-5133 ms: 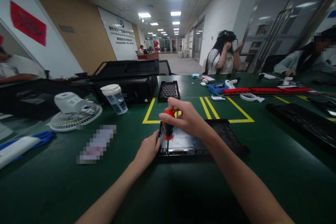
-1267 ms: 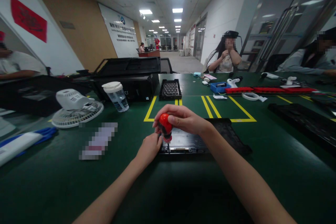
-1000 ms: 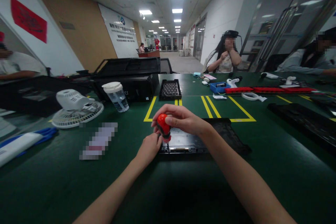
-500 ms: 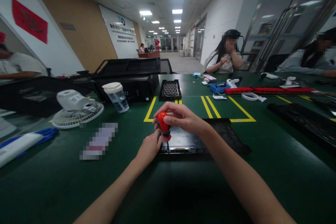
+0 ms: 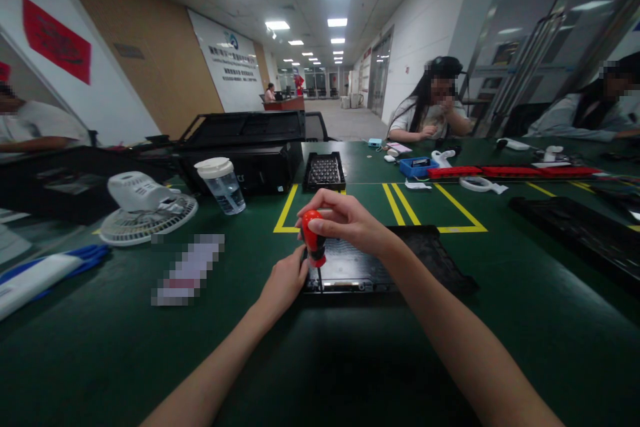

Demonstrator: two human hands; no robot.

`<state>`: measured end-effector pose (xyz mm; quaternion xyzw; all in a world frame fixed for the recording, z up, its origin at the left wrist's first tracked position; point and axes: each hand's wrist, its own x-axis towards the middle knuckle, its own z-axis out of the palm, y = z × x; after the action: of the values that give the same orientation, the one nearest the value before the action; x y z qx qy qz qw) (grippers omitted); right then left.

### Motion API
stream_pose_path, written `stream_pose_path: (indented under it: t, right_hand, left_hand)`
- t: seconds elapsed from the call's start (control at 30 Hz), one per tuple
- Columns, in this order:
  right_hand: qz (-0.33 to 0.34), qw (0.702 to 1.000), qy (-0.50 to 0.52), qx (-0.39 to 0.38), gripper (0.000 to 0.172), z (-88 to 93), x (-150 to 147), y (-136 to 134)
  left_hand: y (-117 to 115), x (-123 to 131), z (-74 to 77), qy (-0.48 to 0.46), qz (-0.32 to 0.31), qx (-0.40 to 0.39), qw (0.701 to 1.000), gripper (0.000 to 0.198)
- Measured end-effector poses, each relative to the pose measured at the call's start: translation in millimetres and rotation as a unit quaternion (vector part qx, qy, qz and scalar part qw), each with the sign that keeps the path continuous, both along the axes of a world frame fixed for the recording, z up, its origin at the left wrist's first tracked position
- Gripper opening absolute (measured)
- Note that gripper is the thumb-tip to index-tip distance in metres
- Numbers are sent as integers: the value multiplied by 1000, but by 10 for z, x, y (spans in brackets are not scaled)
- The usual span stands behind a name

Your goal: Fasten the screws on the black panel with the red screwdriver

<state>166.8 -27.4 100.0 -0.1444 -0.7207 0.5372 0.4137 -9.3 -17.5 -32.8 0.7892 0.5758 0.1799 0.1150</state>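
Dark green tabletop (image 5: 340, 360) | my right hand (image 5: 345, 217) curled snugly round a red-and-black bulbous-handled screwdriver (image 5: 316, 240), shaft down on the flat black plastic panel (image 5: 360, 269) before me, near-left corner | left hand (image 5: 285, 281) clasped its left edge | I judged upright, steady pressure best

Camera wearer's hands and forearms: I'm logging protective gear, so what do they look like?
The ungloved left hand and ungloved right hand show no rings on the fingers in view. The uncovered left forearm and uncovered right forearm show no sleeve, watch, bracelet or marking.
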Motion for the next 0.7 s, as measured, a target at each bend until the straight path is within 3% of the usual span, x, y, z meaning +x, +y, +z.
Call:
stream_pose_path:
  t: [0.7]
  right_hand:
    - [-69,996,-8,48,20,19,11,14]
  left_hand:
    - [-8,15,9,-15,6,-5,1000,32]
